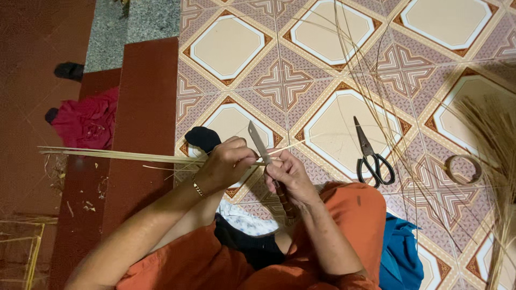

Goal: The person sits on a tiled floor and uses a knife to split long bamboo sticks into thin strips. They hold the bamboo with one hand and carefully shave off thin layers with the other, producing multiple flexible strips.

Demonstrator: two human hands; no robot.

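My left hand [228, 164] pinches a long pale bamboo strip [118, 156] that runs out to the left over the red step. My right hand [287, 174] grips a knife [259, 143] by its dark wooden handle, the blade pointing up and away, its edge against the strip where my two hands meet. A thin gold bracelet sits on my left wrist. My knees, in orange cloth, lie below my hands.
Black-handled scissors [371, 156] lie on the patterned tile floor [333, 80] to the right. A coiled strip ring [463, 169] and a sheaf of thin strips [494, 161] sit far right. Red cloth [88, 121] and a dark red step [145, 107] are on the left. Blue cloth [400, 252] lies by my knee.
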